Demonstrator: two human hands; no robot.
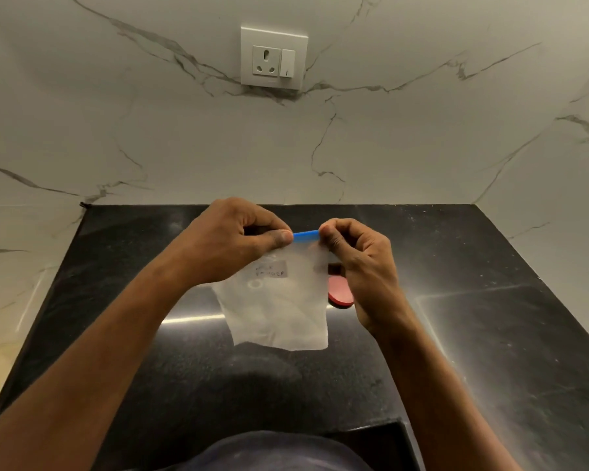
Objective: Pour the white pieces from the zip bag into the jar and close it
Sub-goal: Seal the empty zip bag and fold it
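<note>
Head view, looking down over a black tabletop set against a marbled wall with a socket plate high above. Held up over the middle of the tabletop: a frosted zip bag with a blue zip strip along its top and a small handwritten label just below that strip. Left hand at the left end of the strip, fingers closed in a pinch on the bag's top edge; right hand at the right end, fingers likewise closed on the edge. Bag hanging flat and limp below the strip, lower corners clear of both hands; white pieces not plainly distinguishable through the cloudy plastic. Just right of the bag, partly hidden behind it and the right hand, a red round lid, with a dark shape at its far edge that may be part of the jar; jar itself hidden or too obscured to tell. Step in hand, by the look of it: working the zip seal apart, before any pouring. Next move likely calling for a steady pull of the two pinches away from each other to part the strip, then bringing the opened mouth over the jar, wherever it stands, with the bag kept upright to avoid a spill.
</note>
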